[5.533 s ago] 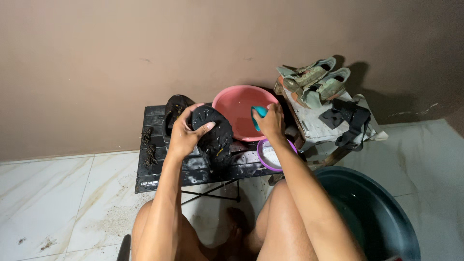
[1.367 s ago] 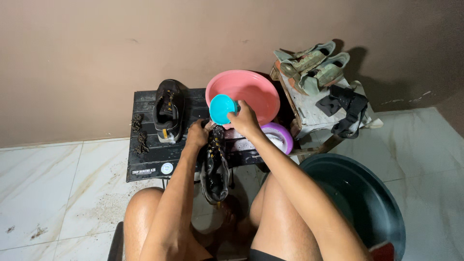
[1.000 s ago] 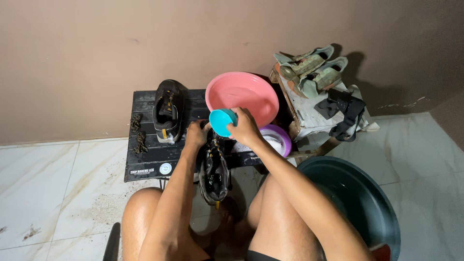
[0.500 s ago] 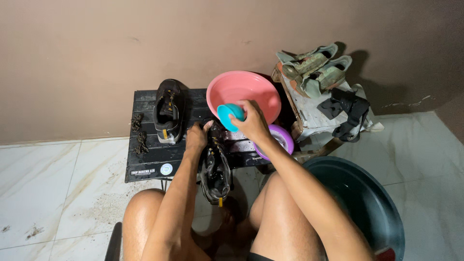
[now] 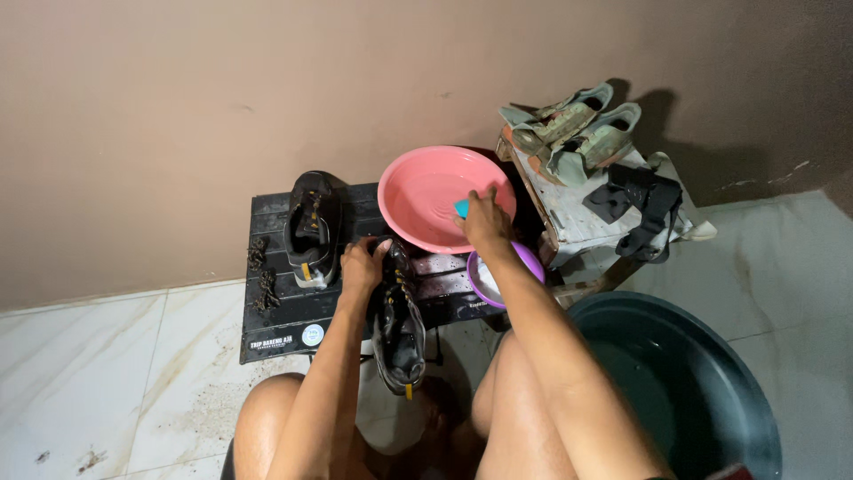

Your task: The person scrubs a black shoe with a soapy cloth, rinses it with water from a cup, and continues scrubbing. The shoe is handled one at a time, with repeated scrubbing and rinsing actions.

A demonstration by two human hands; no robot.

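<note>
Gripping a muddy black shoe (image 5: pixel 397 322) near its heel end, the left hand (image 5: pixel 360 267) holds it toe-down over the front edge of a low black slatted table (image 5: pixel 289 324), the fingers closed around the shoe's upper. The right hand (image 5: pixel 484 222) reaches into a pink basin (image 5: pixel 426 191) on the table, fingers closed on a small teal brush (image 5: pixel 462 208) that is mostly hidden by the hand. A matching black shoe (image 5: pixel 311 227) stands upright on the table to the left, with dirty laces (image 5: pixel 262 271) lying beside it. A purple bowl (image 5: pixel 524 260) sits just under the right wrist. Behind it, a pair of pale green shoes (image 5: pixel 569 129) rests on a grey stool (image 5: pixel 569 213), and a dark green tub (image 5: pixel 702 391) stands on the tiled floor (image 5: pixel 98 382).
</note>
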